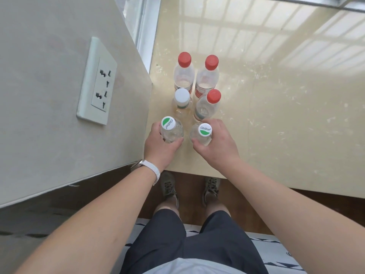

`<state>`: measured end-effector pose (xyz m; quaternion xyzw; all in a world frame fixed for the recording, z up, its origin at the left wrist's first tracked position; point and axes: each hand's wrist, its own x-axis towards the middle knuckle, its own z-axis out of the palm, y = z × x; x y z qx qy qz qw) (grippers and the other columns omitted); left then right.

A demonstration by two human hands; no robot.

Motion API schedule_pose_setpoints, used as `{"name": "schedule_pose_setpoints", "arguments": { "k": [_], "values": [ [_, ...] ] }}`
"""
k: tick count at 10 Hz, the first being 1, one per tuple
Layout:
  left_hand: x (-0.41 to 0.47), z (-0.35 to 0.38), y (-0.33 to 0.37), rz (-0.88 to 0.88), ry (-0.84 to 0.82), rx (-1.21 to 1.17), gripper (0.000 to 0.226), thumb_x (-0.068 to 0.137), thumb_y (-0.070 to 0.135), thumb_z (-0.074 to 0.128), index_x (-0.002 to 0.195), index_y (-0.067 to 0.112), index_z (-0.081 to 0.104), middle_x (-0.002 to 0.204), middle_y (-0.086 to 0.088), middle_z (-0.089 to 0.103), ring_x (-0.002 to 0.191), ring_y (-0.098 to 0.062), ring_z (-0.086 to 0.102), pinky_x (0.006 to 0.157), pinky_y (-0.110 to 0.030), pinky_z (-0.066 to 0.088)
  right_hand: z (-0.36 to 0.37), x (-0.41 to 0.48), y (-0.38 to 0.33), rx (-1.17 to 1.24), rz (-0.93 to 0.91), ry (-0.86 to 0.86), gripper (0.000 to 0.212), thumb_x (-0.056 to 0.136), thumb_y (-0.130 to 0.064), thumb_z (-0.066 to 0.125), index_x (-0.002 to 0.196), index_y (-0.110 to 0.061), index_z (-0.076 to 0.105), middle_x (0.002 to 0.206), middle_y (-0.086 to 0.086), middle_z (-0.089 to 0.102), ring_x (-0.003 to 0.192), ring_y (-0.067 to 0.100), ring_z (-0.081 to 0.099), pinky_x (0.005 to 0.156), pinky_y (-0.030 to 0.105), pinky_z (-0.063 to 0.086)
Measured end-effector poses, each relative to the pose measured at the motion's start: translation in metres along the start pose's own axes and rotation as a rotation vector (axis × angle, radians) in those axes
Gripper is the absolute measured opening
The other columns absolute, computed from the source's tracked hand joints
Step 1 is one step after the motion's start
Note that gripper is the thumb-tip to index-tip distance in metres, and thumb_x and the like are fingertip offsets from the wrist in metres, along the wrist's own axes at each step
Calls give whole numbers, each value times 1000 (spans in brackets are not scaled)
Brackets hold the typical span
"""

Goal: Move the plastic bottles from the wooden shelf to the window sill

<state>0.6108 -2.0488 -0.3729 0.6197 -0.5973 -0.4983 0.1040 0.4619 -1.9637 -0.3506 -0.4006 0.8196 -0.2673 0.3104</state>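
Plastic bottles (197, 91): 6 in view, all on or over the window sill (276, 115), grouped in 3 rows of 2 at its left end, just beside the wall (49, 115).
Rear row: 2 red-capped bottles, left (184, 70) and right (209, 76), upright, no hand on them.
Middle row: white-capped bottle (182, 99) on the left, red-capped bottle (207, 105) on the right, upright, no hand on them.
Left hand (160, 147): closed around the left front bottle (170, 129), fingers and thumb wrapped below its green-and-white cap.
Right hand (219, 147): closed around the right front bottle (201, 133), gripping it in the same way.
Done: 4 bottles appear delivered and stand free on the sill.
In progress: the 2 front bottles are at the sill's near edge; judged to be at the set-down stage.
Remaining: release of both front bottles; possibly further trips.
Not in view: the wooden shelf, so the number of bottles left on it cannot be determined.
Hidden: the bases of the 2 gripped bottles, so contact with the sill cannot be confirmed.
Hard to make out: fill levels and the labels on the rear bottles, viewed from nearly overhead.
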Motion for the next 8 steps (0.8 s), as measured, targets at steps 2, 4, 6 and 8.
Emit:
{"name": "schedule_pose_setpoints", "arguments": {
  "k": [2,4,6,8],
  "values": [
    [6,7,-5,-16,-5,-28,53,72,32,86,110,37,50,99,21,63,93,-5,64,78,-23,50,-1,4,2,-34,33,-1,54,80,-33,75,127,-19,52,125,-3,54,116,18,52,87,38,49],
    [9,12,-6,-12,-27,9,59,68,32,88,112,32,48,100,14,64,90,-9,64,73,-25,50,-4,8,-1,-51,75,-94,56,81,-32,71,131,-25,46,130,-9,49,120,13,49,85,31,42],
    [1,8,-7,0,-35,4,67,67,34,89,119,30,48,112,11,63,103,-11,61,80,-20,46,-10,10,-2,-7,102,-161,73,79,-37,74,142,-25,39,139,-7,46,128,13,46,100,37,45],
    [-30,3,-5,11,48,-23,84,76,41,82,144,27,34,148,8,46,135,-9,44,106,-25,35,-34,5,-3,-6,45,-234,90,74,-50,80,148,-29,32,145,-7,41,133,12,40,101,32,39]
  ]
}}
